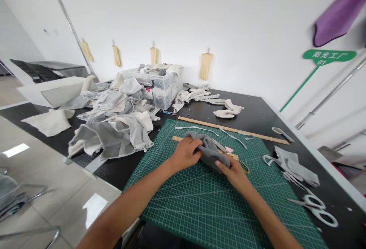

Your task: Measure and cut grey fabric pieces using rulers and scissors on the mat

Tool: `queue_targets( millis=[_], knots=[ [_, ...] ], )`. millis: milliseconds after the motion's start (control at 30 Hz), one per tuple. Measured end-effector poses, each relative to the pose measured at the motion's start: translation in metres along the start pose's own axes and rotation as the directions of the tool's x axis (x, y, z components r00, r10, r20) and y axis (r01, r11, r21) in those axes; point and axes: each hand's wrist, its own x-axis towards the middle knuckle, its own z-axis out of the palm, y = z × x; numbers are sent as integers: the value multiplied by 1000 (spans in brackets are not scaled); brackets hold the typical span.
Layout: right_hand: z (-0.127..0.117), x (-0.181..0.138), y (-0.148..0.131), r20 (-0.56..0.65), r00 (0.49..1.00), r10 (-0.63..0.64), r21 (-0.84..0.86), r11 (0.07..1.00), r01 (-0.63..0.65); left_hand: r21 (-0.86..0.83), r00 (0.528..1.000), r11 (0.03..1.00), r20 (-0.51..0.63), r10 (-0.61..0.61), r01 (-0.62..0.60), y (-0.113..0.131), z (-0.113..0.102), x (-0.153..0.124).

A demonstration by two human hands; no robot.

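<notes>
A grey cloth [211,150] was bunched up in the air just over the green cutting mat [183,203], held between the person's two hands. The left hand [187,151] had its fingers clamped on the upper, nearer edge; the right hand [232,171] gripped the lower right end, thumb on top, the fingers underneath hidden from me. Just behind the cloth lay gold-handled scissors [228,152], partly covered, and beyond them thin pale strips [197,128] and a long wooden ruler [234,130] along the far part of the mat. White-handled scissors [316,208] lay over to the right, near some folded grey pieces [296,167]. To the left, a heap of grey and white cloth [120,130] spread over the black surface [251,106], against a clear box [162,90] piled with more fabric.
</notes>
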Motion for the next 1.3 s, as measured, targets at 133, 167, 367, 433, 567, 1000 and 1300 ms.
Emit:
queue_targets(
  millis=[133, 167, 367, 433, 567, 1000, 1300],
  knots=[
    [-5, -2, -9, -181, 983, -40, 6, 999, 42, -152, 990, 987, -120, -80, 61, 3, -5, 4],
    [-6, -2, -9, -204, 979, -26, 47, 998, 36, -193, 988, 980, -136, -78, 51, 4, -5, 4],
    [-7, -5, -7, -290, 948, -131, -30, 991, 128, -290, 994, 957, -97, -51, 21, 9, -4, 4],
    [-7, -5, -9, -295, 932, -212, -99, 977, 191, -301, 995, 952, -66, -68, 45, 9, -5, 4],
    [-5, -6, -12, -281, 891, -357, -184, 931, 315, -344, 990, 934, 135, -48, 92, 8, -6, 3],
    [2, -5, -21, 14, 940, 341, 291, 898, -330, -665, 985, 726, 121, -127, 175, 7, 4, 4],
    [11, -10, -24, -4, 978, 207, 483, 857, -180, -628, 945, 731, 318, -72, 267, 2, -20, 9]
  ],
)
